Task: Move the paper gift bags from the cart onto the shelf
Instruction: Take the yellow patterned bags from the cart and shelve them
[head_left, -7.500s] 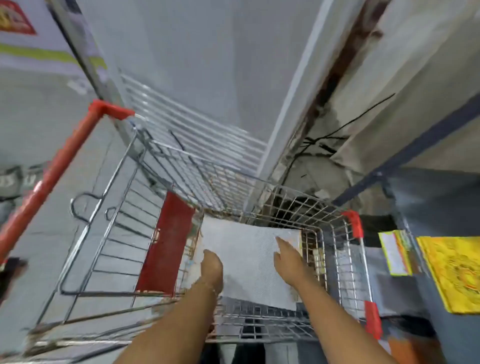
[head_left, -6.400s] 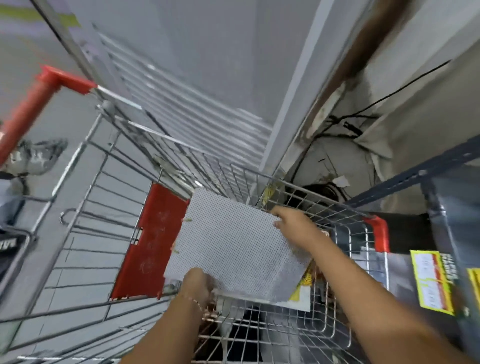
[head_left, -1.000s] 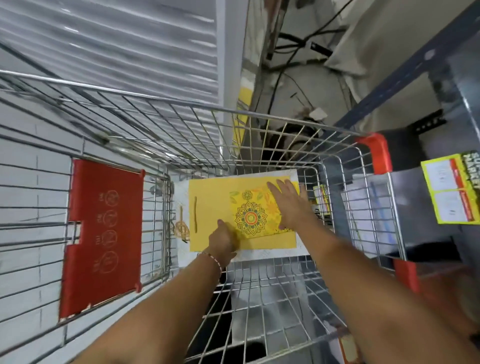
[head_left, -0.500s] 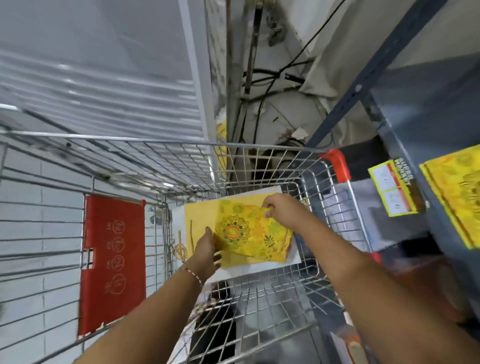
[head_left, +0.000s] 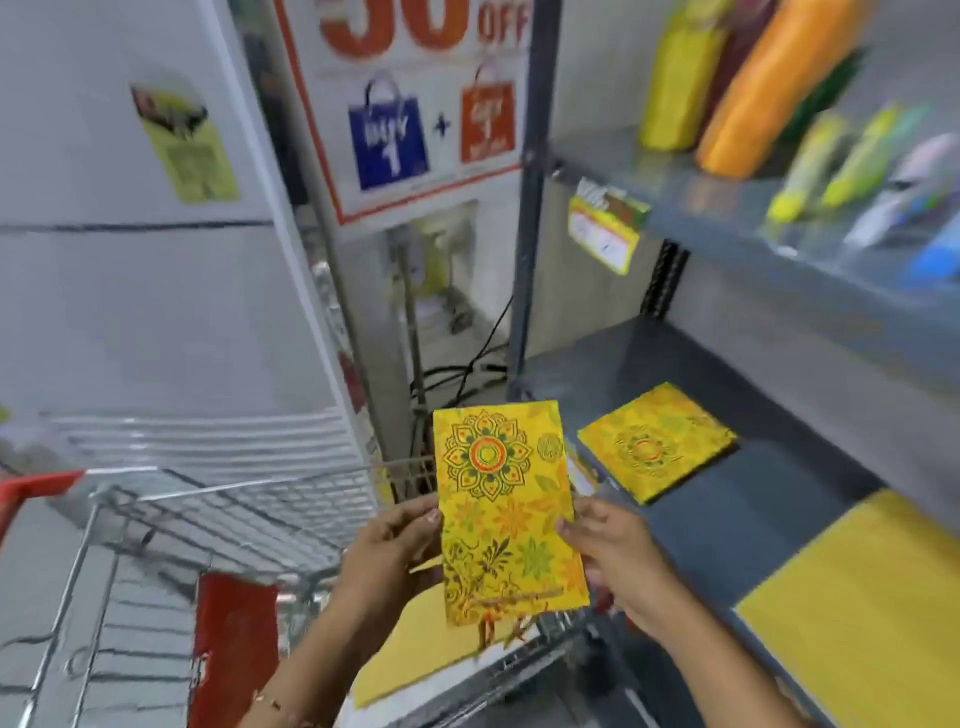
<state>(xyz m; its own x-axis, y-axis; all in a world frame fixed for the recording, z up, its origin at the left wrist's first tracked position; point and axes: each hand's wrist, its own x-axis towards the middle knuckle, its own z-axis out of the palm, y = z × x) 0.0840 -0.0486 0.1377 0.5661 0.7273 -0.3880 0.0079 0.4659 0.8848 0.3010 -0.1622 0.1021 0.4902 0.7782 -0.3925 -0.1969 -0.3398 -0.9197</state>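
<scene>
The left hand (head_left: 387, 551) gripped the yellow gift bag (head_left: 506, 512) at its 9 o'clock edge, the right hand (head_left: 615, 561) at 3 o'clock.

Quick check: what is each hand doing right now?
Left hand: closed on the left edge of the yellow floral gift bag.
Right hand: closed on the same bag's right edge.

Both my forearms reach forward and up, my left hand (head_left: 395, 545) and right hand (head_left: 618, 561) raised side by side, palms turned inward, thumbs in front and fingers (head_left: 563, 527) curled in a pinch.
</scene>
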